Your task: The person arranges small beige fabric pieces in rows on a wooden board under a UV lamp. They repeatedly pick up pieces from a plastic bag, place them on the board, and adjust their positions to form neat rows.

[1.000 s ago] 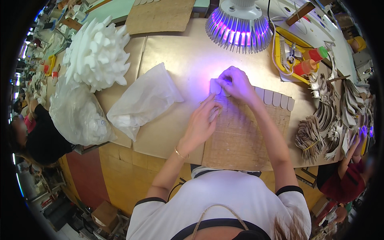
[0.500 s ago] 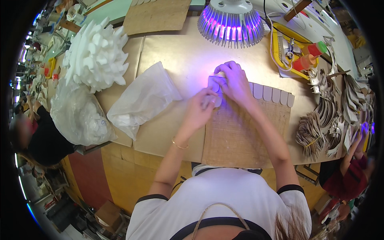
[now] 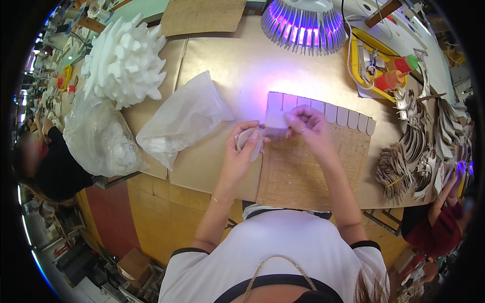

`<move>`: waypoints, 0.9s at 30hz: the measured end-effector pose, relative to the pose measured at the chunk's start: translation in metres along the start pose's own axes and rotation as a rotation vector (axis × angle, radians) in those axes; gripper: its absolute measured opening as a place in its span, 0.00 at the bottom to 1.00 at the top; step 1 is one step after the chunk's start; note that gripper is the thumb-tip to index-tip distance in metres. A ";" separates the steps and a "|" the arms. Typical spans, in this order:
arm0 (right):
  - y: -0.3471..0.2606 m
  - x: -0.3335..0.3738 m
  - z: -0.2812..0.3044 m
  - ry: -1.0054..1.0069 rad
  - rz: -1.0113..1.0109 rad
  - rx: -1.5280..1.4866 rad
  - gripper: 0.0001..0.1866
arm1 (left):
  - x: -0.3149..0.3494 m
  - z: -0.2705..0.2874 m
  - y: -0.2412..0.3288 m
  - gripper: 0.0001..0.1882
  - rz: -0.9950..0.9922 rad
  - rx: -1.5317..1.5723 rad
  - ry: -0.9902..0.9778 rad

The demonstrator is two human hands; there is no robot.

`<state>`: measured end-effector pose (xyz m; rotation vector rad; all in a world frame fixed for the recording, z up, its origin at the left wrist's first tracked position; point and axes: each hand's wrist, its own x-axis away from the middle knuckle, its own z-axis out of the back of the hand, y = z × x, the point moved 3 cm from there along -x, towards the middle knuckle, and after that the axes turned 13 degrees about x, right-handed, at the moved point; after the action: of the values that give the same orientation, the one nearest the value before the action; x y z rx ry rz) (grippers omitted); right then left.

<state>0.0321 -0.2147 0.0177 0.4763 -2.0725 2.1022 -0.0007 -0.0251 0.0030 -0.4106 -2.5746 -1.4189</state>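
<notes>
My left hand [image 3: 246,143] is closed around several thin, pale, rounded pieces [image 3: 249,140] that look like tabs, its thumb pressing on them. Between the hands is another pale rounded piece [image 3: 276,120], its edge pinched by the fingers of my right hand [image 3: 309,123], which are slightly blurred. A brown board [image 3: 313,171] lies flat in front of me. Along its far edge runs a row of pale round-ended tabs [image 3: 331,112], set side by side. My right hand hovers over part of that row and hides some of it.
A finned lamp [image 3: 304,28] glows violet beyond the board. Left of it lie a white plastic bag [image 3: 184,121], a spiky white foam bundle [image 3: 124,63] and a clear bag [image 3: 103,146]. At right are a yellow tray [image 3: 356,70] with bottles and bundled grey-beige strips [image 3: 393,166].
My right hand has drawn back toward me from the board's far left corner, uncovering tabs there. My left hand has moved slightly left and nearer, showing the pieces in it.
</notes>
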 end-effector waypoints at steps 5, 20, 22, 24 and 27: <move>0.009 0.025 -0.011 0.074 -0.038 0.056 0.07 | 0.018 -0.011 -0.019 0.13 0.103 -0.005 -0.064; -0.003 -0.006 -0.006 0.135 0.123 0.771 0.11 | 0.006 0.008 0.008 0.09 0.061 -0.342 0.080; 0.005 -0.010 -0.007 0.108 0.017 0.768 0.11 | 0.004 0.012 0.015 0.09 0.095 0.098 0.043; 0.013 -0.010 -0.010 0.149 0.009 0.802 0.11 | 0.006 0.013 0.021 0.10 0.113 0.537 -0.094; 0.021 -0.010 -0.019 0.300 0.185 0.897 0.11 | 0.011 0.007 0.029 0.10 0.098 0.997 -0.356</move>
<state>0.0322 -0.1957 -0.0050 0.0333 -0.9629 2.9146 -0.0024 -0.0027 0.0255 -0.6186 -3.0466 0.0862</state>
